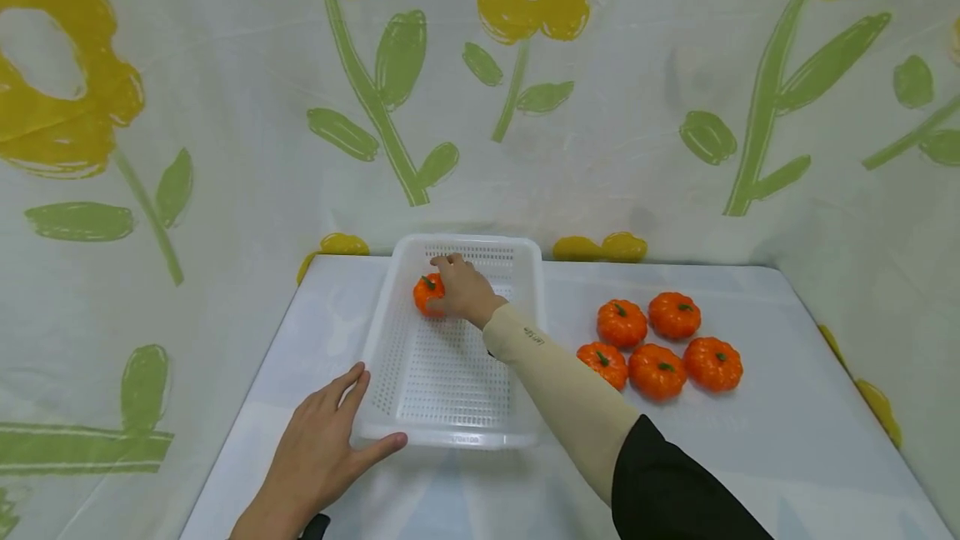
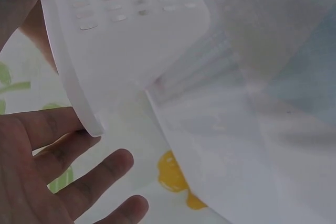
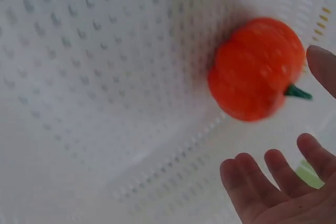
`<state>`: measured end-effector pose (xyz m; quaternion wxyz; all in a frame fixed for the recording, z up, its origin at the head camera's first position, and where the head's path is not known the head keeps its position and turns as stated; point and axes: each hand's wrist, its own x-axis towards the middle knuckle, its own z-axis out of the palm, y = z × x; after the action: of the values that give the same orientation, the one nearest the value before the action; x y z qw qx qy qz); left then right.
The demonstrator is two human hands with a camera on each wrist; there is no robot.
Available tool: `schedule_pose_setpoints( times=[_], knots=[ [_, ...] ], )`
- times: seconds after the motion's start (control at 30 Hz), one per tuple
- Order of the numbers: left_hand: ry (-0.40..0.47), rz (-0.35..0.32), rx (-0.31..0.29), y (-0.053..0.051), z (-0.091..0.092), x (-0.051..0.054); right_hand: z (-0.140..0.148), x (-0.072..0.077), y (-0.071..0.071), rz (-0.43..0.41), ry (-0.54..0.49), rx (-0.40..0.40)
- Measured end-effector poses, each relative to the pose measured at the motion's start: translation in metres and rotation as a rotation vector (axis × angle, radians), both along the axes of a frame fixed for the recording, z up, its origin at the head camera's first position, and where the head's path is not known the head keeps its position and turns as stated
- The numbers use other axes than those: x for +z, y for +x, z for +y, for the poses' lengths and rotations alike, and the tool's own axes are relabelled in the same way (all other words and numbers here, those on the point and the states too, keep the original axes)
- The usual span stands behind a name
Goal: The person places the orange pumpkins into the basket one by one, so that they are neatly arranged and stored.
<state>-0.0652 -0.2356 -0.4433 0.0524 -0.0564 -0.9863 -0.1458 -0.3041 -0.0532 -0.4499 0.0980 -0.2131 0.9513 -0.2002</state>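
A small orange pumpkin (image 1: 427,295) with a green stem lies in the white perforated plastic basket (image 1: 382,315), towards its far left side. Beside it, partly covering it in the head view, is my right hand (image 1: 467,288). The right wrist view shows the pumpkin (image 3: 257,69) with a gap between it and the spread fingers and thumb of that hand (image 3: 283,182). My left hand (image 1: 318,440) is at the basket's near left corner, fingers extended. In the left wrist view its fingertips reach the basket's rim (image 2: 71,90).
Several more orange pumpkins (image 1: 659,372) sit in a group on the white table (image 1: 795,440), right of the basket. A flower-printed cloth (image 1: 600,148) hangs behind the table's far edge. My right forearm crosses over the basket's right rim.
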Motion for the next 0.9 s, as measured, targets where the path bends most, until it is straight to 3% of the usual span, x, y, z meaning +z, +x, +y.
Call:
schedule_pose_setpoints(
  times=[0.23,0.57,0.73,0.9],
  knots=[
    [-0.002,-0.029,0.015,-0.002,0.000,0.002,0.025,0.041,0.005,0.032,-0.136,0.031],
    [0.004,-0.034,0.005,-0.002,-0.001,0.002,0.082,0.093,0.033,0.239,-0.226,0.106],
    [0.007,-0.016,-0.004,-0.002,-0.002,0.002,0.116,0.104,0.047,0.279,-0.257,0.063],
    [0.006,-0.009,-0.012,-0.001,-0.001,0.001,0.151,0.103,0.060,0.319,-0.309,0.007]
  ],
)
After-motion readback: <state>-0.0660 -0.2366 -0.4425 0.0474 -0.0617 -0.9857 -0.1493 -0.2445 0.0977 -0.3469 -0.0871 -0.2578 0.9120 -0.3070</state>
